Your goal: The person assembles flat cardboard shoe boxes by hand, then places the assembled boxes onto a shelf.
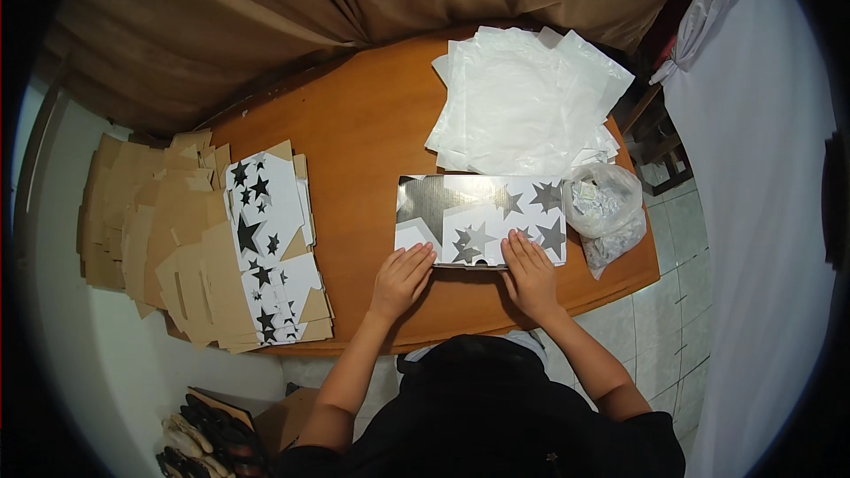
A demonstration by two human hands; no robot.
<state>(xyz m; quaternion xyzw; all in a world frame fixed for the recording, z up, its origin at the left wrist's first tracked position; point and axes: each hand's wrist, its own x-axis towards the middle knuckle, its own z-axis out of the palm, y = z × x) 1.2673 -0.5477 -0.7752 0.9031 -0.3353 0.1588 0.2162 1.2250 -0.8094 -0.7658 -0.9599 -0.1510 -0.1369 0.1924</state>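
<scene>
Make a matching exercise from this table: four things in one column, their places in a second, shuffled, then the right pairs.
Things:
1. star box
2. plastic sheets
3. clear bag
4. flat cartons

Places:
A. far side of the table, beyond the box
B. stacked at the table's left end
C. under both hands, left hand and right hand
D. right edge, beside the box

Pairs: 1-C, 2-A, 3-D, 4-B
</scene>
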